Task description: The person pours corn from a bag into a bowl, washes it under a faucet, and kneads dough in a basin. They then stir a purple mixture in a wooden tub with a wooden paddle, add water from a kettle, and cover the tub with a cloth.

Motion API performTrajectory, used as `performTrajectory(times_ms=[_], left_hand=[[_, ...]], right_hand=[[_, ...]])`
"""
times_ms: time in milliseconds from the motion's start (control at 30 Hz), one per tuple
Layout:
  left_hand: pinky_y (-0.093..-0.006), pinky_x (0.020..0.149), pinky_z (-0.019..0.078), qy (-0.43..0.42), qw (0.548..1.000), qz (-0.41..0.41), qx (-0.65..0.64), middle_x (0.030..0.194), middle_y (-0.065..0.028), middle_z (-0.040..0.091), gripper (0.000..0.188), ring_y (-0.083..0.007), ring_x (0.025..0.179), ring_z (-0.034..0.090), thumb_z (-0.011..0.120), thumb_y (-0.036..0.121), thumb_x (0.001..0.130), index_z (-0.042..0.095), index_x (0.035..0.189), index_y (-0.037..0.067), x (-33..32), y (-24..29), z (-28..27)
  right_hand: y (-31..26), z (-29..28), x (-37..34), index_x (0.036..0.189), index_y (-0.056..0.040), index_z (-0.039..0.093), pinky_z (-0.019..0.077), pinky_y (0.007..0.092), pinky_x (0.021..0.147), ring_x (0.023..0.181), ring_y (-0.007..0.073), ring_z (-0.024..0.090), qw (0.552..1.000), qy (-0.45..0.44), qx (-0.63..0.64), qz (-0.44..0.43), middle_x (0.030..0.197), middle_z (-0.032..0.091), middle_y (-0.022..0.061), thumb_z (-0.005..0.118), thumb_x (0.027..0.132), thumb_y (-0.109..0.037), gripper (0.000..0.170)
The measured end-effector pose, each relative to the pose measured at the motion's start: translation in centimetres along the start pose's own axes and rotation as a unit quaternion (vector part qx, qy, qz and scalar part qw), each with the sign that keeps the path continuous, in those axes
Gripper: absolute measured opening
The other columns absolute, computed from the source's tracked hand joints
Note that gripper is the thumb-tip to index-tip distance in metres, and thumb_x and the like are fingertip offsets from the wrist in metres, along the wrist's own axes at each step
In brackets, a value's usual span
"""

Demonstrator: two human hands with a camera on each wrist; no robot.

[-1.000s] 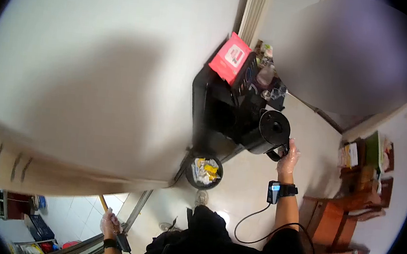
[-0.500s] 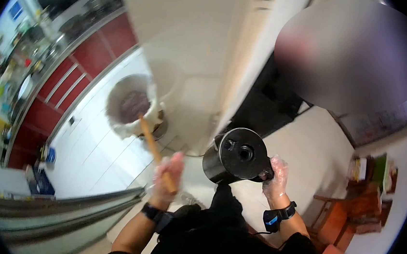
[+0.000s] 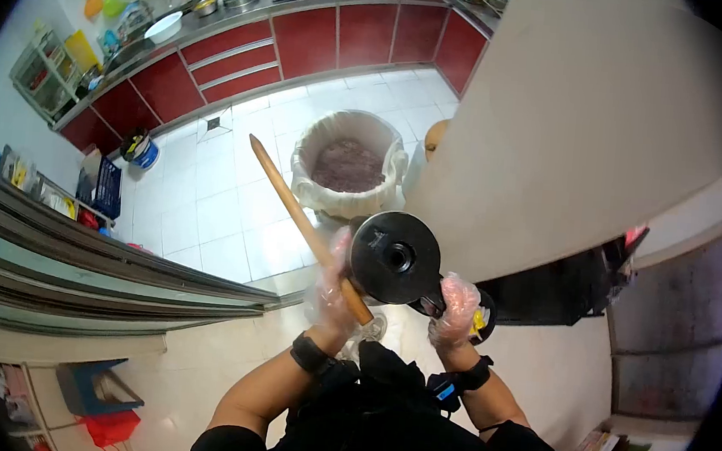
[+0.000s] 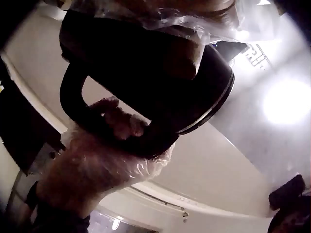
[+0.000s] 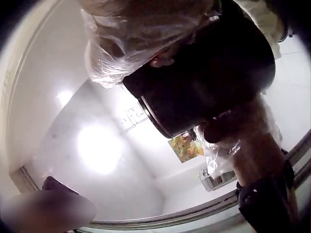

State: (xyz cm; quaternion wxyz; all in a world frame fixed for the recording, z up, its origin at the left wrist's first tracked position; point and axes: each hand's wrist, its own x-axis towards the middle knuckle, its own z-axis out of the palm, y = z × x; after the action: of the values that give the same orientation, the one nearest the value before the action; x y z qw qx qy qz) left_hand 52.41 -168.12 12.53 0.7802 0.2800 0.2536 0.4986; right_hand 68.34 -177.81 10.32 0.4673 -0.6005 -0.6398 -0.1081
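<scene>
In a clear plastic glove, my right hand (image 3: 457,309) grips the handle of a black electric kettle (image 3: 393,267), lid facing up in the head view. My left hand (image 3: 329,298), gloved the same way, holds a long wooden stick (image 3: 290,200) near its lower end. The stick slants up and left, tapering at the far tip. The left hand's fingers are right at the kettle's side; in the left wrist view the stick's blunt end overlaps the kettle body (image 4: 121,53). Beyond the kettle stands a lined bucket (image 3: 304,173) with a purplish-brown mass inside.
Red kitchen cabinets (image 3: 304,40) run along the back under a cluttered counter. A sliding door track (image 3: 117,260) crosses at left. A pale wall or panel (image 3: 549,139) rises at right. A blue stool (image 3: 98,387) and a dark crate (image 3: 107,186) stand at left.
The view has swung left from the black cabinet and bin to the kitchen and bucket. The left hand with the stick and the right hand with the kettle have come close together.
</scene>
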Motion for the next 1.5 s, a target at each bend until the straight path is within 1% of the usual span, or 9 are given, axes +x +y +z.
performTrajectory(times_ms=[500, 667, 833, 933, 1033, 1100, 1233, 1333, 1500], left_hand=[[-0.0246, 0.092, 0.0420, -0.011, 0.991, -0.011, 0.135, 0.118, -0.0082, 0.053, 0.037, -0.0143, 0.105, 0.052, 0.042, 0.025, 0.091, 0.048, 0.120, 0.002, 13.2, -2.0, -6.8], [-0.0255, 0.046, 0.0475, 0.159, 0.888, -0.404, 0.150, 0.069, -0.0055, 0.052, 0.025, -0.0154, 0.064, 0.059, 0.061, 0.028, 0.083, 0.049, 0.093, 0.009, 20.5, 1.7, -14.8], [-0.0244, 0.031, 0.0305, 0.028, 0.887, -0.297, 0.354, 0.054, 0.0023, 0.041, 0.025, -0.0096, 0.038, 0.039, 0.060, 0.031, 0.083, 0.048, 0.089, 0.010, 26.3, -4.1, -27.1], [-0.0248, 0.033, 0.0331, 0.150, 0.854, -0.389, 0.310, 0.054, 0.0020, 0.041, 0.019, -0.0101, 0.040, 0.041, 0.055, 0.028, 0.084, 0.049, 0.086, 0.011, 30.1, -1.1, -23.3], [-0.0289, 0.039, 0.0386, -0.032, 0.854, -0.237, 0.462, 0.057, -0.0028, 0.047, 0.021, -0.0147, 0.044, 0.047, 0.051, 0.028, 0.085, 0.050, 0.087, 0.008, 32.2, -8.1, -33.3], [-0.0315, 0.044, 0.0414, -0.095, 0.788, -0.201, 0.574, 0.060, -0.0064, 0.050, 0.023, -0.0179, 0.048, 0.050, 0.049, 0.028, 0.085, 0.050, 0.090, 0.006, 33.7, -7.2, -32.2], [-0.0348, 0.054, 0.0435, -0.141, 0.726, -0.166, 0.652, 0.064, -0.0109, 0.054, 0.029, -0.0222, 0.055, 0.052, 0.045, 0.029, 0.085, 0.050, 0.097, 0.003, 36.5, -5.8, -29.4], [-0.0322, 0.052, 0.0423, -0.138, 0.754, -0.148, 0.625, 0.063, -0.0076, 0.052, 0.029, -0.0183, 0.054, 0.050, 0.046, 0.029, 0.086, 0.051, 0.096, 0.003, 37.7, -6.1, -29.6], [-0.0268, 0.046, 0.0385, -0.040, 0.861, -0.257, 0.437, 0.060, -0.0007, 0.046, 0.024, -0.0111, 0.050, 0.044, 0.047, 0.028, 0.087, 0.050, 0.091, 0.005, 37.6, -5.1, -28.9]], right_hand=[[8.5, 8.5, 4.4, 0.111, -0.0052, 0.046, 0.0438, 0.0424, 0.064, 0.075, 0.0314, 0.056, 0.999, -0.016, -0.034, -0.033, 0.089, 0.055, 0.0146, 0.060, 0.069, 0.001, 0.045], [10.1, 13.0, 4.0, 0.118, -0.0098, 0.044, 0.0437, 0.0406, 0.070, 0.083, 0.0293, 0.053, 0.993, -0.019, -0.097, 0.061, 0.095, 0.054, 0.0129, 0.059, 0.073, -0.002, 0.048], [12.0, 17.6, 7.9, 0.097, -0.0071, 0.052, 0.0401, 0.0406, 0.054, 0.068, 0.0305, 0.055, 0.979, -0.062, -0.169, 0.091, 0.080, 0.058, 0.0124, 0.054, 0.075, -0.003, 0.022], [13.7, 20.6, 9.3, 0.090, -0.0063, 0.056, 0.0405, 0.0387, 0.055, 0.065, 0.0296, 0.055, 0.959, -0.128, -0.189, 0.170, 0.078, 0.059, 0.0119, 0.055, 0.078, -0.007, 0.012], [13.6, 23.5, 13.3, 0.081, -0.0049, 0.059, 0.0415, 0.0365, 0.058, 0.063, 0.0245, 0.055, 0.808, -0.029, 0.160, 0.566, 0.074, 0.061, 0.0110, 0.057, 0.081, -0.014, 0.009], [15.6, 26.0, 12.2, 0.078, -0.0037, 0.061, 0.0420, 0.0331, 0.059, 0.063, 0.0191, 0.054, 0.870, -0.047, 0.031, 0.490, 0.069, 0.060, 0.0089, 0.058, 0.081, -0.019, 0.017], [16.9, 29.2, 14.5, 0.078, -0.0005, 0.062, 0.0429, 0.0283, 0.061, 0.067, 0.0120, 0.053, 0.821, -0.006, 0.070, 0.567, 0.065, 0.057, 0.0048, 0.059, 0.081, -0.025, 0.025], [17.1, 29.7, 15.6, 0.080, 0.0008, 0.063, 0.0420, 0.0248, 0.053, 0.060, 0.0106, 0.052, 0.720, 0.084, 0.175, 0.666, 0.063, 0.054, 0.0039, 0.060, 0.081, -0.025, 0.026], [17.7, 29.1, 13.1, 0.068, -0.0026, 0.058, 0.0336, 0.0210, 0.038, 0.045, 0.0067, 0.042, 0.774, 0.168, 0.201, 0.576, 0.058, 0.049, 0.0001, 0.061, 0.081, -0.023, 0.024]])
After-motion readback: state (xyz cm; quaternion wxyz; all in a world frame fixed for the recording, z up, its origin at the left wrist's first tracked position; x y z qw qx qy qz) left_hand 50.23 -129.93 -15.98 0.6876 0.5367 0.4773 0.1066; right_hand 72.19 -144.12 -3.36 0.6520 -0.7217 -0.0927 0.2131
